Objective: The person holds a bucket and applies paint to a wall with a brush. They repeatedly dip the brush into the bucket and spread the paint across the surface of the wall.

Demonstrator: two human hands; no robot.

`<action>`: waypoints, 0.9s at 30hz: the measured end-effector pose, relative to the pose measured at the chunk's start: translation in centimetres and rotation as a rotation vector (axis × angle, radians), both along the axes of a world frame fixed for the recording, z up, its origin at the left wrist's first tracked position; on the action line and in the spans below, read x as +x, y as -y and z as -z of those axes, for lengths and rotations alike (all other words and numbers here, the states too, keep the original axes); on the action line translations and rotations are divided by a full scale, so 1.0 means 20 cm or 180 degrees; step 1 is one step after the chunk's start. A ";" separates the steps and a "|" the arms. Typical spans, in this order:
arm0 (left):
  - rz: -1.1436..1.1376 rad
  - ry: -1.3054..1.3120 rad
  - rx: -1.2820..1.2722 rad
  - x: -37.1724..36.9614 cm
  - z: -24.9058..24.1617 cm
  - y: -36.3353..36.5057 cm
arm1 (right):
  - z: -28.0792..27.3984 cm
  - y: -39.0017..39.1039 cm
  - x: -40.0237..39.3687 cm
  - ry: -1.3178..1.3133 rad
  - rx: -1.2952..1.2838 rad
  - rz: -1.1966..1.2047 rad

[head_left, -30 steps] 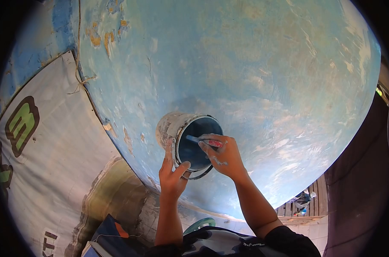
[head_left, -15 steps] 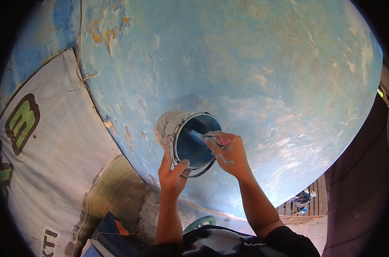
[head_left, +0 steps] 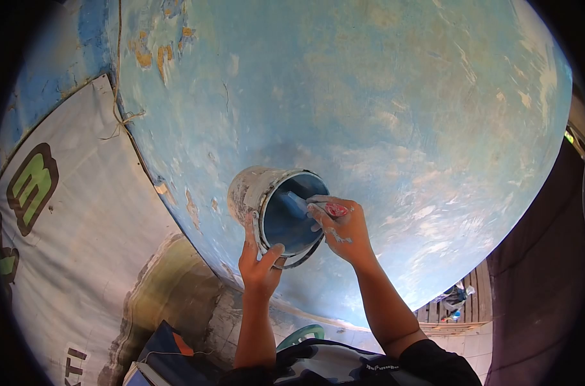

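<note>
My left hand (head_left: 259,267) grips a paint-crusted bucket (head_left: 244,193) from below, fingers on its outer side and thumb at the near rim. The bucket is tilted so its mouth faces me, and blue paint coats the inside. Pinched in my right hand (head_left: 344,231) is a paintbrush (head_left: 297,203) with red on its handle; its flat, blue-coated end reaches into the bucket's mouth. Pale paint smears mark the fingers and back of my right hand. The bucket's wire handle (head_left: 299,262) hangs under the rim.
Ahead stands a patchy light-blue wall (head_left: 395,122) with peeling spots. On the left hangs a whitish banner (head_left: 90,193) with green lettering. Below are a green plastic chair (head_left: 302,334) and a dark blue box-like object (head_left: 167,350). A slatted wooden surface (head_left: 479,296) with bagged items lies lower right.
The bucket and both hands have shifted slightly left in view. The paintbrush remains inside the bucket's mouth, at nearly the same angle.
</note>
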State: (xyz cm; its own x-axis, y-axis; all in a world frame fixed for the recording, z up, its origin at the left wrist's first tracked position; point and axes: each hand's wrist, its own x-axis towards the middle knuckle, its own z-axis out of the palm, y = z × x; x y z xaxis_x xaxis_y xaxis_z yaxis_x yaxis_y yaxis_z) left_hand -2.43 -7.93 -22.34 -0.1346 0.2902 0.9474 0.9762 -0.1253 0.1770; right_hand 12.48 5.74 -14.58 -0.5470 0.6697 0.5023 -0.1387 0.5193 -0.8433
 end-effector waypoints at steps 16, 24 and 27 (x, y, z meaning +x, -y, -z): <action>0.0424 0.0039 -0.0043 0.07 -0.14 -0.10 | -0.07 -0.02 0.18 -0.0729 -0.0402 -0.0131; 0.0925 -0.0101 -0.0051 0.18 -0.37 -0.19 | -0.25 -0.10 0.51 -0.0778 0.0529 -0.0014; 0.1857 0.0549 -0.0305 0.24 -0.55 -0.24 | -0.39 -0.07 0.68 -0.0965 0.0945 -0.0005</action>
State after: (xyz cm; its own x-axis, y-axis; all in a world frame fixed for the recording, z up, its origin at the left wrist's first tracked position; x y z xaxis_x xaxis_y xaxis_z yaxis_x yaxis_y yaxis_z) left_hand 2.44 -3.07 -11.38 -0.0770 0.4449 0.8923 0.7077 -0.6060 0.3632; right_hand 26.11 7.14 -6.79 -0.3457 0.4709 0.8116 -0.3586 0.7330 -0.5780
